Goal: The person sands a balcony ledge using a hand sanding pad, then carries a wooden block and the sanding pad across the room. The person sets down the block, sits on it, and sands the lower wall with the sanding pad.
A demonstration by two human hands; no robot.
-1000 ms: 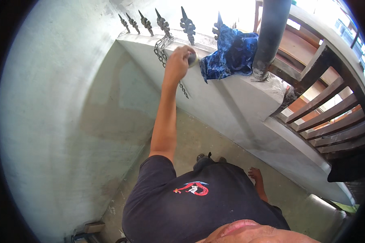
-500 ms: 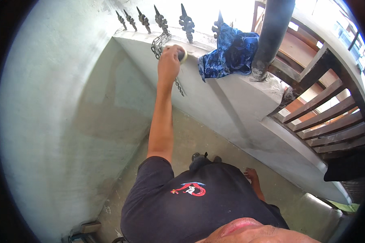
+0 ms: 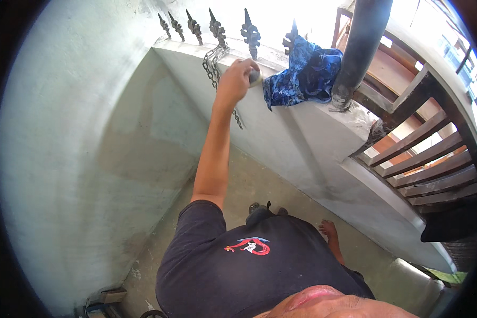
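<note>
My left hand [image 3: 237, 79] is stretched out to the white wall's top edge, closed on a round thing with a cream rim and a dark middle [image 3: 255, 77]. Its exact kind cannot be told, and my fingers cover part of it. A metal chain [image 3: 212, 69] hangs from the spikes just left of this hand, its lower end showing below my wrist. To the right of the hand, a blue patterned cloth [image 3: 305, 74] drapes over the wall top. My right hand [image 3: 327, 228] hangs low by my side, fingers loosely apart, holding nothing visible.
Dark spear-shaped spikes [image 3: 250, 33] line the top of the low white wall [image 3: 286, 130]. A thick dark pole [image 3: 360, 47] rises beside the cloth. Slatted metal railing [image 3: 434, 153] runs along the right. A tall pale wall [image 3: 63, 159] stands at left.
My left hand has moved right along the wall's top edge with the round thing, away from the chain and closer to the blue cloth. The right hand stays low. The view has shifted slightly.
</note>
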